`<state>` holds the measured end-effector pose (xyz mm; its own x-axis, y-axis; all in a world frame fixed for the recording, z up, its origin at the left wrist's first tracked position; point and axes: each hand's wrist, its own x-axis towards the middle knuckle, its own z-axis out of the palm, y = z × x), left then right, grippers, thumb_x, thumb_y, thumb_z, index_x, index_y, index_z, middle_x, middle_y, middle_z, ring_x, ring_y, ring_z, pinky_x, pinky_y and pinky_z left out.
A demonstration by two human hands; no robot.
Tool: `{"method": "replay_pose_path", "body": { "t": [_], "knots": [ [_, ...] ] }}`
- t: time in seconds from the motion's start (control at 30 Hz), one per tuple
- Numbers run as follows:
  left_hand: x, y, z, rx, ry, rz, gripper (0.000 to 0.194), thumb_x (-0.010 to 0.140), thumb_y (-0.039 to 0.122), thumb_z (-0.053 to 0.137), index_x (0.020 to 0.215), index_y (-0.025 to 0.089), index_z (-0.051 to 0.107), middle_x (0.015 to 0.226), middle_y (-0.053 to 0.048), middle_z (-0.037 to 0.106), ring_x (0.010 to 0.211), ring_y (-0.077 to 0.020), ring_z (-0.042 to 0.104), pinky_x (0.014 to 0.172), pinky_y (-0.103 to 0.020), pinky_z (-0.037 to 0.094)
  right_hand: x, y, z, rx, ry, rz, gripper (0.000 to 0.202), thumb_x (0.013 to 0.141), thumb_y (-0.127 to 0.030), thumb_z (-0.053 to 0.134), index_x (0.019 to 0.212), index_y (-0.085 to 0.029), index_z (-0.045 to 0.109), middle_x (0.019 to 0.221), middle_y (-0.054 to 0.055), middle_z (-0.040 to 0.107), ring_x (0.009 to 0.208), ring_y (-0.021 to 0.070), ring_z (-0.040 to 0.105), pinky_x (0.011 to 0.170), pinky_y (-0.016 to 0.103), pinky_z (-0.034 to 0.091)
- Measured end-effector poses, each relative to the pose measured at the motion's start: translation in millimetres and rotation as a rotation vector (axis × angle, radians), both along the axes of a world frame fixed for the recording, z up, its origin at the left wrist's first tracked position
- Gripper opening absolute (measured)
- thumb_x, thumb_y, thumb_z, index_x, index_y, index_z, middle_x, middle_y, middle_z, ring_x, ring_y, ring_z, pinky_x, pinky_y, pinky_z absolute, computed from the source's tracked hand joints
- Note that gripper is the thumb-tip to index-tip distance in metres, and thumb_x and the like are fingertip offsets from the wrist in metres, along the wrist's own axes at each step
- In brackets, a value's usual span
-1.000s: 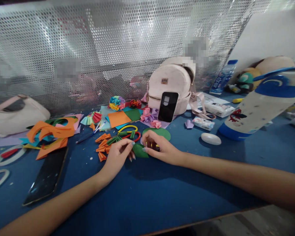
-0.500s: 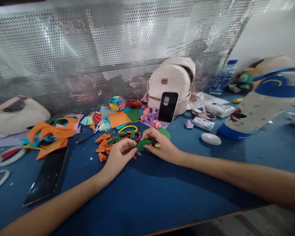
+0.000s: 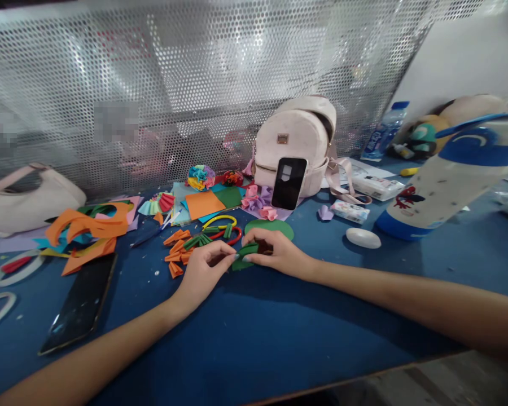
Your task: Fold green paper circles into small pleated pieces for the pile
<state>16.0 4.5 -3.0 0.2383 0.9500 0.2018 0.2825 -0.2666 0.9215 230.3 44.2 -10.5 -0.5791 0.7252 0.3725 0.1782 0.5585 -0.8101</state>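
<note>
A small piece of green paper [image 3: 245,256] is pinched between both hands near the middle of the view. My left hand [image 3: 203,273] closes thumb and finger on its left side, and my right hand [image 3: 277,254] grips it from the right with curled fingers. Behind my right hand lies a flat green paper disc [image 3: 275,226]. Left of it are folded green pieces [image 3: 198,241] and several folded orange pieces [image 3: 178,247]. Yellow-handled and red-handled scissors [image 3: 220,221] lie just behind the hands, partly covered by green pieces.
A black phone [image 3: 82,304] lies at the left by orange paper scraps [image 3: 88,225]. Another phone [image 3: 288,183] leans on a white backpack [image 3: 294,135]. At the right stand a large bottle [image 3: 440,192] and a white oval object [image 3: 363,238]. The table edge [image 3: 351,383] runs along the front.
The green paper between my hands has changed shape and now shows a flap hanging lower. My right hand has shifted slightly down, uncovering more of the green disc.
</note>
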Motion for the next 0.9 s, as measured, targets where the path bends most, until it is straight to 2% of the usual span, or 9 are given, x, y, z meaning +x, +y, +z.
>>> {"method": "replay_pose_path", "body": {
  "t": [0.13, 0.23, 0.4, 0.57, 0.73, 0.9],
  "knots": [
    [-1.5, -0.7, -2.0, 0.018, -0.012, 0.079, 0.010, 0.084, 0.026, 0.069, 0.080, 0.019, 0.075, 0.074, -0.001, 0.072, 0.064, -0.0151, 0.065, 0.060, -0.024, 0.050, -0.1, -0.1, 1.2, -0.032, -0.040, 0.038, 0.028, 0.090, -0.043, 0.069, 0.085, -0.017, 0.065, 0.070, -0.001, 0.063, 0.059, 0.0120, 0.055, 0.055, 0.022, 0.042],
    [-2.2, -1.6, -3.1, 0.024, -0.012, 0.123, 0.009, 0.082, 0.027, 0.073, 0.083, 0.022, 0.080, 0.082, -0.002, 0.079, 0.072, -0.0191, 0.071, 0.066, -0.027, 0.055, -0.6, -0.9, 0.7, -0.091, -0.025, 0.054, 0.032, 0.090, -0.048, 0.069, 0.084, -0.016, 0.067, 0.067, 0.000, 0.065, 0.055, 0.0119, 0.058, 0.055, 0.022, 0.044],
    [-1.6, -4.0, -0.3, 0.095, 0.042, 0.127, 0.012, 0.085, 0.027, 0.072, 0.087, 0.025, 0.084, 0.091, -0.002, 0.082, 0.087, -0.0235, 0.075, 0.081, -0.031, 0.058, -1.2, 1.0, -1.0, -0.130, 0.012, 0.099, 0.040, 0.088, -0.054, 0.069, 0.086, -0.014, 0.073, 0.070, 0.003, 0.070, 0.055, 0.0117, 0.059, 0.055, 0.022, 0.047],
    [-1.7, -4.1, 0.1, 0.180, 0.045, 0.085, 0.014, 0.088, 0.024, 0.069, 0.090, 0.025, 0.083, 0.094, -0.004, 0.080, 0.090, -0.0230, 0.074, 0.086, -0.033, 0.056, -1.1, 3.3, 0.0, -0.157, 0.005, 0.042, 0.040, 0.082, -0.054, 0.075, 0.084, -0.014, 0.076, 0.066, 0.002, 0.068, 0.052, 0.0102, 0.056, 0.052, 0.020, 0.045],
    [-1.7, -2.8, -1.9, 0.201, 0.023, 0.056, 0.016, 0.088, 0.021, 0.069, 0.099, 0.025, 0.080, 0.098, -0.004, 0.073, 0.089, -0.0198, 0.069, 0.080, -0.031, 0.056, -1.1, 4.0, -0.9, -0.205, 0.015, 0.010, 0.032, 0.083, -0.045, 0.075, 0.079, -0.014, 0.075, 0.061, 0.000, 0.064, 0.048, 0.0092, 0.053, 0.049, 0.020, 0.043],
    [-2.9, -0.3, -2.7, 0.232, 0.001, 0.091, 0.004, 0.086, 0.019, 0.071, 0.087, 0.022, 0.073, 0.092, -0.003, 0.066, 0.081, -0.0163, 0.064, 0.071, -0.026, 0.053, -0.3, 3.9, -3.1, -0.181, 0.020, -0.032, 0.026, 0.084, -0.039, 0.072, 0.083, -0.014, 0.075, 0.061, 0.000, 0.065, 0.048, 0.0095, 0.054, 0.049, 0.020, 0.043]
  ]
}}
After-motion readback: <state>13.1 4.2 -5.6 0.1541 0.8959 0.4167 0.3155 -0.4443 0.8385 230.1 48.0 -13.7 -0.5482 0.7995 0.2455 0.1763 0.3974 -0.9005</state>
